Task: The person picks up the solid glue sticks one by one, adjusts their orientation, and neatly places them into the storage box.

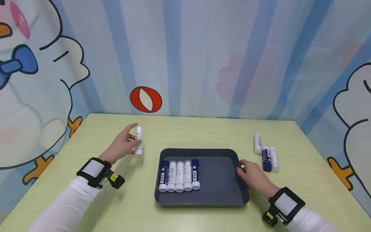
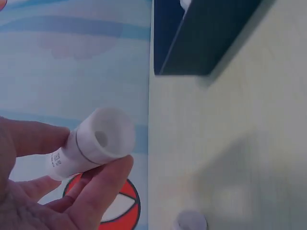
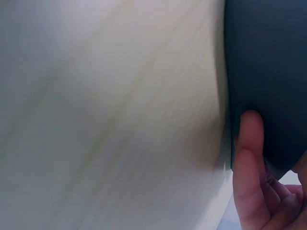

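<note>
My left hand (image 1: 123, 145) holds a white glue stick (image 1: 138, 140) between thumb and fingers, left of the grey tray (image 1: 217, 201). In the left wrist view, the round hollow end of this glue stick (image 2: 108, 136) faces the camera. At the tray's right edge, my right hand (image 1: 255, 177) grips the rim. Its fingers (image 3: 252, 139) lie along the outer wall in the right wrist view. Inside the tray, several glue sticks stand in a side-by-side row on the left half: a blue one (image 1: 164, 175) at each end, white ones (image 1: 179, 175) between.
Right of the tray lie a white glue stick (image 1: 257, 143), a blue one (image 1: 266, 158) and another white one (image 1: 273, 159). A round white end (image 2: 190, 221) shows low in the left wrist view. A printed curtain (image 1: 197, 58) hangs behind the table (image 1: 203, 129).
</note>
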Demonstrator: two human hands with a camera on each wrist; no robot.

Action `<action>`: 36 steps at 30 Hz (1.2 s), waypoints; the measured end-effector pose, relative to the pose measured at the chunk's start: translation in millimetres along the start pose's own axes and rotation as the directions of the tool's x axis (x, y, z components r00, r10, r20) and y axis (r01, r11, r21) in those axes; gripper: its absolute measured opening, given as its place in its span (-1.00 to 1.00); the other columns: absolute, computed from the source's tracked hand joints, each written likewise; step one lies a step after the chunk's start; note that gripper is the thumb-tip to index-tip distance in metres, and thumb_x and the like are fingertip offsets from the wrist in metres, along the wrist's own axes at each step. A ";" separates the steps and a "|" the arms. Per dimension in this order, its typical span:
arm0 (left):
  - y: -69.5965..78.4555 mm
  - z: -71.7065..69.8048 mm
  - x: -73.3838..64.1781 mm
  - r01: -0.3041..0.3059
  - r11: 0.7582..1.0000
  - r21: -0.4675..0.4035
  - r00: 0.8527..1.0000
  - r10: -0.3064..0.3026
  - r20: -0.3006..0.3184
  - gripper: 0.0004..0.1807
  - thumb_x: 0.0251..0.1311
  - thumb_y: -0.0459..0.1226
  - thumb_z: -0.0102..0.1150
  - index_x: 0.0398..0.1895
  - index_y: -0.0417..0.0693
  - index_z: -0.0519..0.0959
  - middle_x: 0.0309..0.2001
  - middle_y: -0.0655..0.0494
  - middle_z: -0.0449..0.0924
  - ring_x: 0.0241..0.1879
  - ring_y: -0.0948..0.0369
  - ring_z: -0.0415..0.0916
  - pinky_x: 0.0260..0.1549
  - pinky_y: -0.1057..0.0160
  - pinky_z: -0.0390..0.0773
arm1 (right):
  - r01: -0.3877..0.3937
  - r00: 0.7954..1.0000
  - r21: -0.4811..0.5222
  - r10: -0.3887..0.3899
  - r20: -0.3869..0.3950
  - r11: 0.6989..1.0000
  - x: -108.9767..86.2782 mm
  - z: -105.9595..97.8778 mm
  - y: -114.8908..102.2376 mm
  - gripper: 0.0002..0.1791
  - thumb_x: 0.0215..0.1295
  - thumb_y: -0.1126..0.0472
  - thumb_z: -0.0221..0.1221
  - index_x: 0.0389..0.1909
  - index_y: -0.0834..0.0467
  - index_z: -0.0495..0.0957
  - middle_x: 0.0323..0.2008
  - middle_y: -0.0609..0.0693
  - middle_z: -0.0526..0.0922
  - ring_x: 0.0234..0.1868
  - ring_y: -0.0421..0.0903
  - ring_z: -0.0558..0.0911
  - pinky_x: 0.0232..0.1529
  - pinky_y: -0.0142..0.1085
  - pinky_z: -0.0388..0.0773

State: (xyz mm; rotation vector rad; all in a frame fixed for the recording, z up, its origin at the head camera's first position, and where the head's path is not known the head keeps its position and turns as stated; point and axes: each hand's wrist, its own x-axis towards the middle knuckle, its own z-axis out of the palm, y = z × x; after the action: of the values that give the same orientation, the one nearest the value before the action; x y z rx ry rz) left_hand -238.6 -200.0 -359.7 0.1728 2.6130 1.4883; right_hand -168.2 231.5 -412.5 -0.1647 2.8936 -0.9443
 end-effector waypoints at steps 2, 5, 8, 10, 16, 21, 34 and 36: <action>9.5 11.1 -1.8 -0.033 0.999 -0.022 0.999 0.034 0.029 -0.26 0.20 -0.27 0.04 0.38 0.06 -0.08 -0.08 -0.23 0.28 -0.15 -0.06 0.40 -0.36 0.16 0.54 | 0.002 1.000 -0.001 -0.002 -0.002 1.000 -0.3 0.2 0.2 -0.68 0.27 0.26 -0.02 -0.04 0.37 0.35 -0.47 0.06 0.55 -0.74 -0.12 0.43 -0.73 -0.27 0.39; 23.6 27.1 -5.6 -0.074 0.995 -0.063 0.994 0.079 0.077 -0.31 0.19 -0.30 0.06 0.33 0.07 -0.03 -0.10 -0.21 0.31 -0.18 -0.03 0.44 -0.36 0.15 0.54 | 0.004 1.000 0.002 -0.004 -0.003 1.000 -0.4 0.1 0.1 -0.68 0.27 0.26 -0.02 -0.04 0.37 0.35 -0.46 0.07 0.55 -0.73 -0.13 0.43 -0.73 -0.27 0.40; 38.0 42.4 -10.2 -0.101 0.991 -0.089 0.985 0.112 0.129 -0.33 0.17 -0.31 0.07 0.29 0.05 0.00 -0.13 -0.19 0.33 -0.23 0.02 0.46 -0.37 0.15 0.55 | 0.002 1.000 0.006 -0.002 0.000 1.000 0.1 -0.3 0.0 -0.68 0.27 0.25 -0.02 -0.03 0.37 0.35 -0.46 0.06 0.56 -0.73 -0.13 0.44 -0.73 -0.27 0.40; 46.3 52.8 -12.4 -0.112 0.989 -0.095 0.977 0.127 0.169 -0.34 0.16 -0.31 0.08 0.27 0.04 0.01 -0.15 -0.17 0.35 -0.26 0.05 0.47 -0.38 0.15 0.55 | 0.002 1.000 0.005 -0.002 0.002 1.000 0.4 -0.5 0.0 -0.68 0.27 0.25 -0.02 -0.03 0.37 0.35 -0.47 0.06 0.56 -0.74 -0.12 0.43 -0.72 -0.27 0.40; 64.7 82.7 -14.9 -0.135 0.988 -0.078 0.944 0.152 0.293 -0.37 0.12 -0.32 0.13 0.19 0.04 0.04 -0.25 -0.11 0.40 -0.33 0.10 0.48 -0.40 0.10 0.54 | -0.003 1.000 0.002 0.003 0.009 1.000 0.1 -0.6 -0.9 -0.67 0.27 0.26 -0.02 -0.02 0.38 0.34 -0.47 0.05 0.55 -0.73 -0.12 0.43 -0.71 -0.27 0.40; 78.4 101.8 -15.8 -0.188 0.982 -0.019 0.913 0.182 0.366 -0.40 0.10 -0.30 0.16 0.14 0.06 0.07 -0.34 -0.09 0.43 -0.39 0.10 0.48 -0.42 0.09 0.54 | -0.010 1.000 0.006 0.010 0.015 1.000 0.5 -1.2 -1.9 -0.67 0.28 0.25 -0.03 -0.01 0.38 0.34 -0.46 0.06 0.55 -0.72 -0.13 0.44 -0.71 -0.27 0.40; 104.1 155.0 -1.9 -0.277 0.935 0.221 0.867 0.144 0.477 -0.38 -0.05 -0.23 0.30 0.04 0.05 0.16 -0.40 0.04 0.47 -0.57 0.16 0.44 -0.63 0.27 0.46 | -0.001 1.000 0.000 0.001 0.000 1.000 -0.2 -0.7 -0.7 -0.68 0.26 0.27 -0.01 -0.03 0.38 0.35 -0.45 0.07 0.55 -0.72 -0.13 0.44 -0.71 -0.27 0.40; 105.3 163.0 -0.4 -0.278 0.929 0.243 0.865 0.132 0.484 -0.39 -0.06 -0.24 0.31 0.01 0.02 0.18 -0.37 0.05 0.45 -0.56 0.18 0.45 -0.64 0.28 0.46 | 0.005 1.000 -0.001 -0.005 -0.006 1.000 -0.3 0.0 -0.3 -0.69 0.26 0.27 -0.01 -0.05 0.37 0.36 -0.47 0.07 0.55 -0.73 -0.13 0.43 -0.71 -0.27 0.39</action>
State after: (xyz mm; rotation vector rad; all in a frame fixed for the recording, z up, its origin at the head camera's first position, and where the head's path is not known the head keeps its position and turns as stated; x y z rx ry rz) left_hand -207.0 -8.7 -351.4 0.7648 2.4531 0.9202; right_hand -167.9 231.3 -412.3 -0.1696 2.9006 -0.9459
